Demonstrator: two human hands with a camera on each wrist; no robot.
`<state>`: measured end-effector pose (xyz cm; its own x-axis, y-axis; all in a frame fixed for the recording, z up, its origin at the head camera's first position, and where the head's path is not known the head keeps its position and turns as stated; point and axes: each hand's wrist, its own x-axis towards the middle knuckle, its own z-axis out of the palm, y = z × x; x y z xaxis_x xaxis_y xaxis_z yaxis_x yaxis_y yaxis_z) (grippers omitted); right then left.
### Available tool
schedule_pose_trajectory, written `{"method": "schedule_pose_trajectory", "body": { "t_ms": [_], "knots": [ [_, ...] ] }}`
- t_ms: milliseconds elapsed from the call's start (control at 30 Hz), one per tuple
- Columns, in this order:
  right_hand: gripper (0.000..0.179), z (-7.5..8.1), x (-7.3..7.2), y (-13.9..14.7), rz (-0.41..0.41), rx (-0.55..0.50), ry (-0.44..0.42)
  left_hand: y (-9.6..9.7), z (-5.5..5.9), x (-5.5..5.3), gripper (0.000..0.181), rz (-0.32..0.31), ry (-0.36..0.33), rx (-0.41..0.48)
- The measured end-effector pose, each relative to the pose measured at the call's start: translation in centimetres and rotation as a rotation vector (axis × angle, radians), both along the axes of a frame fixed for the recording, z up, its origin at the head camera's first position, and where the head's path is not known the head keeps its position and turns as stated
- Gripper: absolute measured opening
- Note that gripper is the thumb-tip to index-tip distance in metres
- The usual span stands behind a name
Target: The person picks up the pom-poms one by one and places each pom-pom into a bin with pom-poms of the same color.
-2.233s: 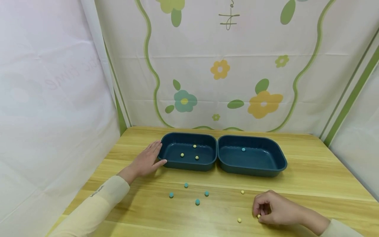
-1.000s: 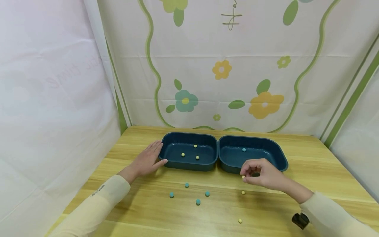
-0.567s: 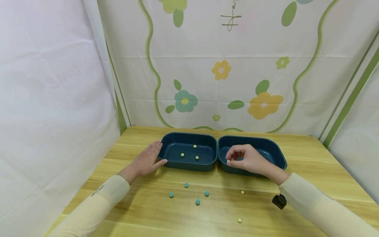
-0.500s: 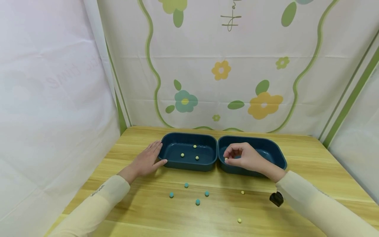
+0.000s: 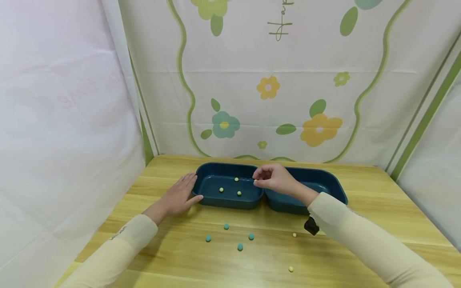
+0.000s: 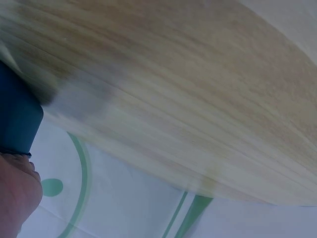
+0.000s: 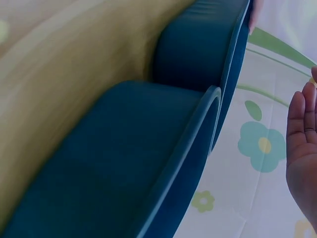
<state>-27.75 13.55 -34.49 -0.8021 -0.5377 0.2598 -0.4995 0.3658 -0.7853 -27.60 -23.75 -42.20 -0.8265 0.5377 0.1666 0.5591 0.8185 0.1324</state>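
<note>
White flower-printed cloth [image 5: 230,52] backs the pale wooden table [image 5: 173,260]. Below my grip, a dark-blue rounded-rectangular left tray [image 5: 228,203] adjoins its matching right tray [image 5: 286,206]. Left hand [image 5: 178,196] rests, fingers extended, against the left tray's far end. Right hand [image 5: 276,179] pinches one small round yellow ball [image 5: 255,181] above the left tray's near end. I'd clear the adjoining rims, then release low; free floor lies left, before three yellow balls [image 5: 239,193].

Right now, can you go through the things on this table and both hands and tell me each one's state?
Left tray: upright, uncovered
Right tray: upright, uncovered, partly hidden
Three yellow balls: inside left tray
Two yellow balls: loose on table
Four blue balls: loose on table
Right hand: pinching another yellow ball, apparently above left tray
Left hand: touching left tray's end
</note>
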Motion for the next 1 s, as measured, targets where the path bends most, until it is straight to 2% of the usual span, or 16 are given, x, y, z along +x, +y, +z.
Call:
{"method": "schedule_pose_trajectory", "body": {
  "t_ms": [100, 367, 700, 1000],
  "knots": [
    [0.008, -0.5, -1.1, -0.6, -0.008, -0.006, 0.001, 0.1, -0.1, -0.1, 0.082, -0.001, 0.000, -0.002],
    [0.009, -0.8, -2.5, -2.7, -0.006, -0.029, 0.022, 0.2, -0.1, -0.1, 0.082, -0.001, 0.001, 0.009],
    [0.006, -1.7, -4.3, -5.1, -0.134, -0.008, -0.039, 0.2, -0.1, 0.0, 0.083, 0.002, 0.006, 0.025],
    [0.009, -3.0, -5.5, -6.7, -0.193, -0.023, -0.047, 0.1, -0.3, -0.1, 0.083, 0.018, 0.002, 0.018]
  ]
}}
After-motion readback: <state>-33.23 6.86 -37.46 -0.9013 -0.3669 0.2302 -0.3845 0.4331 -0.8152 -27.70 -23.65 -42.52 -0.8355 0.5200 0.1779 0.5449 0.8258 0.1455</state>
